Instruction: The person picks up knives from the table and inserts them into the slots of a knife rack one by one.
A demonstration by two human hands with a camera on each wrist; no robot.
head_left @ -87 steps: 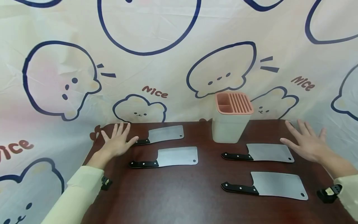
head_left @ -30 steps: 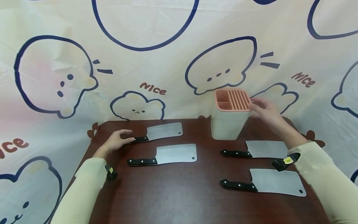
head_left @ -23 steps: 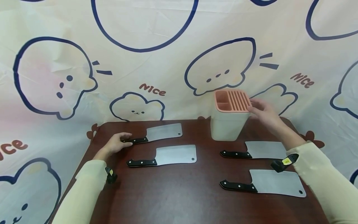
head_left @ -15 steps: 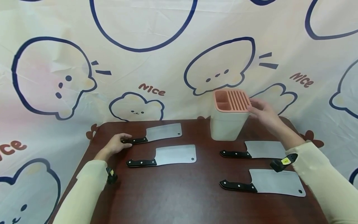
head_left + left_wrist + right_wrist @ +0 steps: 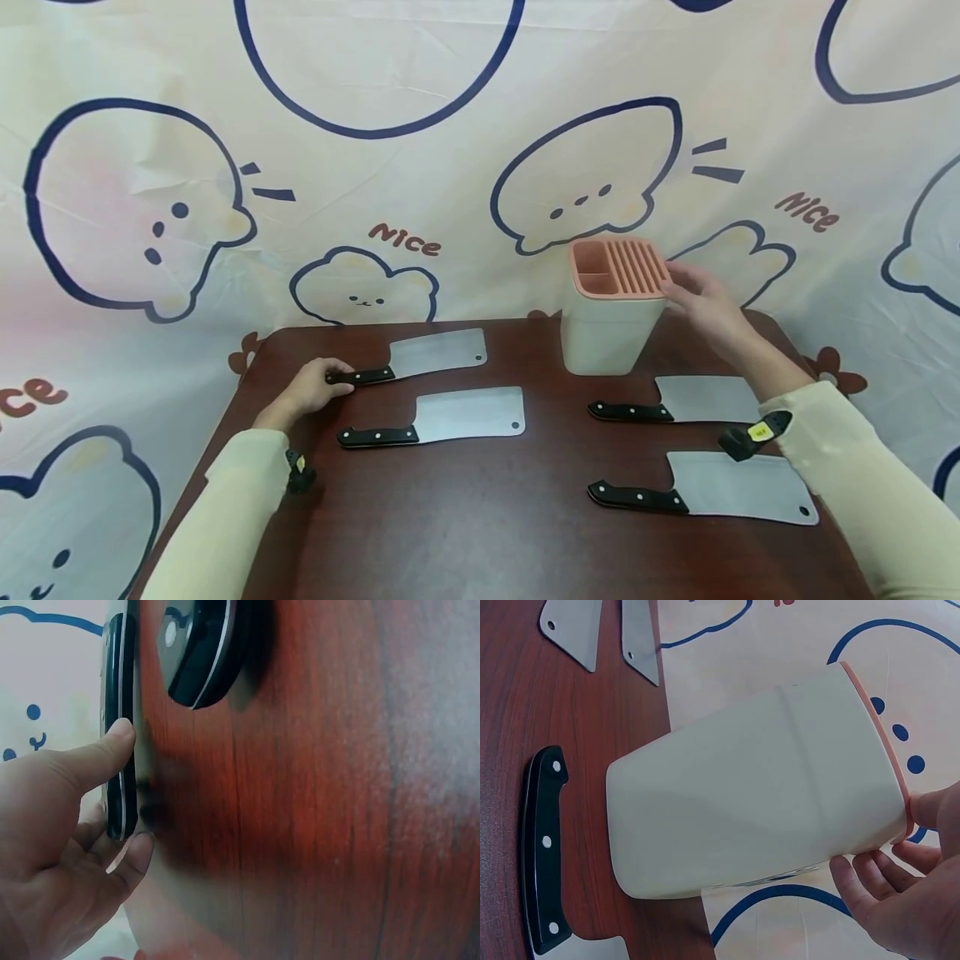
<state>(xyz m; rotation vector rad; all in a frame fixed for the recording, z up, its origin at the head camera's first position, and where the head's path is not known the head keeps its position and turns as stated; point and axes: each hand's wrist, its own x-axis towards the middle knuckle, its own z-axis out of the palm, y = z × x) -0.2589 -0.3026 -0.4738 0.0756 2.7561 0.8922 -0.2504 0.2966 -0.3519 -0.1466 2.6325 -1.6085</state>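
Cleaver [image 5: 411, 358]: handle pinched by left hand [image 5: 315, 386]; likely pick-up step.
Holder [image 5: 609, 332]: rim pinched by right hand [image 5: 708, 308].
Next lift: should clear second cleaver [image 5: 438, 418] near left hand.

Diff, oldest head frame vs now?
Left hand: fingers spread earlier, now gripping the handle of the far cleaver on the left. Right hand: spread open on the far right earlier; moved left, now holding the holder at its top right. Holder and all four cleavers look unmoved; the other three cleavers remain unheld.
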